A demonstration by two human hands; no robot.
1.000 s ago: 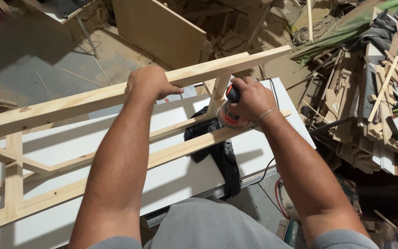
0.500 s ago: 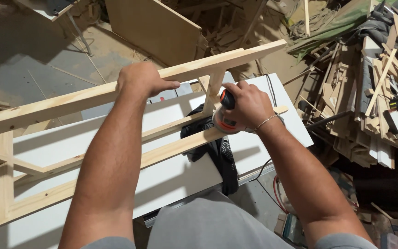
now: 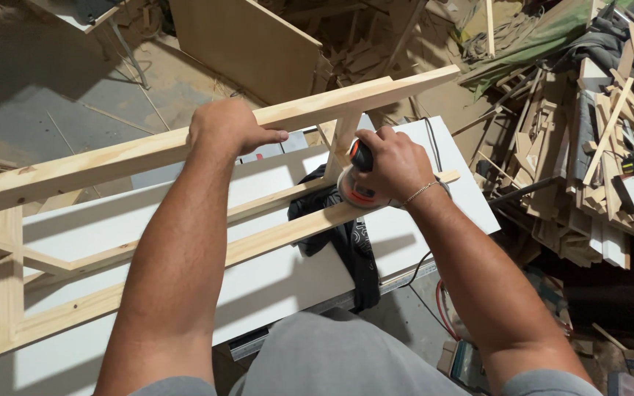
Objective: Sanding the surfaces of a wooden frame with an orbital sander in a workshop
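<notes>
A long pale wooden frame (image 3: 111,158) of rails and short cross pieces lies tilted over a white tabletop (image 3: 273,286). My left hand (image 3: 227,129) grips its upper rail from above. My right hand (image 3: 394,165) closes around a small orange and black sander (image 3: 355,189), whose pad presses on the lower rail next to an upright cross piece (image 3: 343,139). A thin bracelet sits on my right wrist.
A black cloth (image 3: 350,246) lies under the frame and hangs over the table's front edge. A heap of wood offcuts (image 3: 596,147) fills the right side. A large plywood panel (image 3: 247,44) leans at the back. Cables (image 3: 434,293) hang below the table.
The sander and my right hand have shifted slightly along the lower rail, near the cross piece. My left hand keeps its grip on the upper rail.
</notes>
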